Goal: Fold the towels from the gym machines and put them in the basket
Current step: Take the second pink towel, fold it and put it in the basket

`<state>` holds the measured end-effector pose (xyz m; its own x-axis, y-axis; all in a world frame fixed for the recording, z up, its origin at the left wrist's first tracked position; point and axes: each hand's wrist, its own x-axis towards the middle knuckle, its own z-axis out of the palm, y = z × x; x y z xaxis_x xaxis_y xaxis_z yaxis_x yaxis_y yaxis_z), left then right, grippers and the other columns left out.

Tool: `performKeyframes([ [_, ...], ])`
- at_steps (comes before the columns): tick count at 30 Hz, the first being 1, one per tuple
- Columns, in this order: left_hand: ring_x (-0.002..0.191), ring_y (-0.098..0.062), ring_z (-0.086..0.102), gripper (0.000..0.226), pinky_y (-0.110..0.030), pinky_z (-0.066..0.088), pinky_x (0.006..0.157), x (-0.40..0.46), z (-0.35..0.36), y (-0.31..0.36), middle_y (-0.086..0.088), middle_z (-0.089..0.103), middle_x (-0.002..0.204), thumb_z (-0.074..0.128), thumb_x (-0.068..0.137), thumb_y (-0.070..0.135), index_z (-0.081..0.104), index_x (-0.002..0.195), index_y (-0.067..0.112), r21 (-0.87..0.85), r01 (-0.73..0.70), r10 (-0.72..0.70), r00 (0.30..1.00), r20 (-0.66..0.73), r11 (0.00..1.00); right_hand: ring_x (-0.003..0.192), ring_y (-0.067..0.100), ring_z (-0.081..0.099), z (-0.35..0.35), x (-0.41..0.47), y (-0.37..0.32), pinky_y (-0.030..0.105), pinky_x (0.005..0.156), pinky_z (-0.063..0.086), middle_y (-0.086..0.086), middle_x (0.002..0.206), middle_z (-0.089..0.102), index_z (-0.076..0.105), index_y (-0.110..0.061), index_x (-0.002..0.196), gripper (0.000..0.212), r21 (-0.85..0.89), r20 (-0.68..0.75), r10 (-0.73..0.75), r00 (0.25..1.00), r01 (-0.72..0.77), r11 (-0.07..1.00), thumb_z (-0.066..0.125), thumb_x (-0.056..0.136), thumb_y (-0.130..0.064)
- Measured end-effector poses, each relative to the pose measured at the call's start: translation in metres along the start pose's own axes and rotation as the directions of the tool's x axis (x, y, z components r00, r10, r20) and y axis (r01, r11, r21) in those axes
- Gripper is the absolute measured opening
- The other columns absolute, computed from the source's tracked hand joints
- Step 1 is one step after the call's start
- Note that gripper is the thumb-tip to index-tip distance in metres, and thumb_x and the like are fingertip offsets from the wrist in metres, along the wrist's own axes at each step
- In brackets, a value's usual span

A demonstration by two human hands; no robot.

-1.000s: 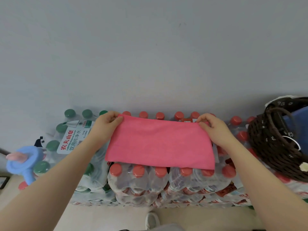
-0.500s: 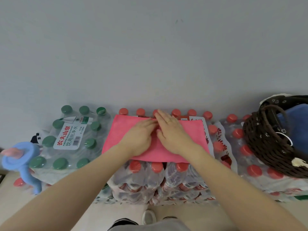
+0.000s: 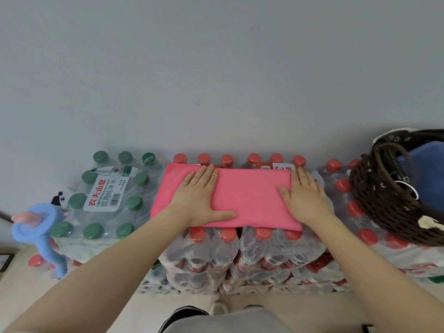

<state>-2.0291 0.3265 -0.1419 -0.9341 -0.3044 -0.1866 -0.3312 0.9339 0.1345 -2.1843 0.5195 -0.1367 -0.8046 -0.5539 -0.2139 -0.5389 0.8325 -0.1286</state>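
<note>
The left hand [image 3: 197, 198] and the right hand [image 3: 304, 200] lie flat, fingers straight, pressing the pink towel [image 3: 249, 198] on the bumpy water bottles [image 3: 216, 248], left of the basket [image 3: 384, 203]. The bottle tops could make the fold slip crooked.

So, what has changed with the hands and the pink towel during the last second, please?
A second ago both hands pinched the far corners of the pink towel. They let go, met at its middle, then slid apart: the left hand now presses flat near the left end, the right hand near the right end. The towel stays on the red-capped bottle packs; the basket has not moved.
</note>
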Motion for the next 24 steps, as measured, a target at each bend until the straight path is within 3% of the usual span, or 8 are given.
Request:
performKeyframes([
  [3,0.146,-0.018,-0.006,0.118,-0.036,-0.004,0.118,0.006,-0.004,0.02,-0.003,-0.005,0.158,0.014,0.06,0.09,-0.002,0.148,0.014,-0.041,0.007,-0.008,1.0,-0.029,0.999,0.125,0.032,0.042,-0.005,-0.007,-0.008,0.044,0.101,0.038,0.016,0.134,0.044,0.042,-0.003,0.13,0.052,0.078,-0.049,0.066,0.997,-0.062,0.995,0.037,0.095,-0.041],
  [5,0.145,-0.016,-0.005,0.099,-0.034,-0.003,0.117,0.012,-0.008,0.043,0.0,-0.004,0.158,0.028,0.077,0.078,-0.001,0.148,0.016,-0.091,-0.113,0.112,0.994,-0.021,0.989,0.097,0.028,0.059,-0.007,-0.007,-0.008,0.04,0.081,0.051,0.013,0.11,0.06,0.052,-0.003,0.114,0.04,0.282,0.02,0.122,0.992,-0.123,0.952,0.046,0.092,-0.036],
  [9,0.146,-0.015,-0.004,0.098,-0.031,-0.006,0.116,0.025,-0.002,0.081,-0.002,-0.003,0.158,0.028,0.076,0.075,-0.001,0.148,0.014,-0.086,-0.323,0.321,0.946,-0.036,0.942,0.061,0.013,0.059,-0.022,-0.008,-0.005,0.025,0.052,0.045,0.004,0.077,0.063,0.061,-0.004,0.088,0.017,0.723,0.241,0.164,0.957,-0.289,0.628,0.059,0.089,-0.022],
  [12,0.146,-0.017,-0.006,0.108,-0.034,-0.009,0.115,0.032,0.008,0.087,-0.002,-0.007,0.158,0.035,0.071,0.08,-0.002,0.148,0.015,-0.052,-0.322,0.321,0.947,-0.018,0.945,0.049,0.005,0.061,-0.033,-0.016,-0.004,0.018,0.043,0.044,0.005,0.07,0.063,0.06,-0.01,0.075,0.014,0.823,0.344,0.066,0.937,-0.334,0.459,0.061,0.088,-0.016],
  [14,0.145,-0.017,-0.008,0.111,-0.035,-0.01,0.115,0.032,0.007,0.085,-0.002,-0.009,0.157,0.041,0.07,0.08,-0.005,0.148,0.015,-0.024,-0.329,0.33,0.944,0.02,0.944,0.062,0.012,0.061,-0.036,-0.016,-0.007,0.023,0.051,0.045,0.006,0.077,0.064,0.059,-0.014,0.075,0.015,0.77,0.32,0.045,0.946,-0.287,0.57,0.056,0.089,-0.017],
  [17,0.144,-0.012,-0.011,0.107,-0.033,-0.007,0.117,0.027,-0.003,0.072,0.001,-0.012,0.157,0.047,0.075,0.073,-0.007,0.147,0.016,-0.096,-0.334,0.341,0.938,0.068,0.938,0.055,0.017,0.05,-0.045,-0.015,-0.023,0.023,0.045,0.032,0.002,0.064,0.054,0.051,-0.013,0.071,0.021,0.537,0.142,-0.008,0.99,-0.071,0.84,0.044,0.091,-0.016],
  [21,0.137,-0.003,-0.015,0.095,-0.029,-0.006,0.115,0.012,-0.016,0.025,0.012,-0.014,0.15,0.018,0.066,0.074,0.005,0.147,0.027,-0.178,-0.3,0.292,0.954,-0.073,0.937,0.063,0.019,0.048,-0.066,-0.019,-0.066,0.024,0.046,0.029,0.001,0.068,0.053,0.053,-0.011,0.081,0.009,0.415,-0.024,-0.13,0.991,0.128,0.901,0.05,0.084,-0.019],
  [24,0.14,-0.009,-0.012,0.091,-0.034,-0.005,0.117,-0.004,-0.013,-0.015,0.008,-0.008,0.153,0.004,0.063,0.066,0.015,0.146,0.03,-0.135,-0.152,0.145,0.987,-0.063,0.979,0.066,0.021,0.052,-0.064,-0.02,-0.109,0.028,0.056,0.038,0.003,0.076,0.058,0.055,-0.009,0.08,0.011,0.366,0.039,-0.258,0.965,0.226,0.903,0.051,0.083,-0.018],
])
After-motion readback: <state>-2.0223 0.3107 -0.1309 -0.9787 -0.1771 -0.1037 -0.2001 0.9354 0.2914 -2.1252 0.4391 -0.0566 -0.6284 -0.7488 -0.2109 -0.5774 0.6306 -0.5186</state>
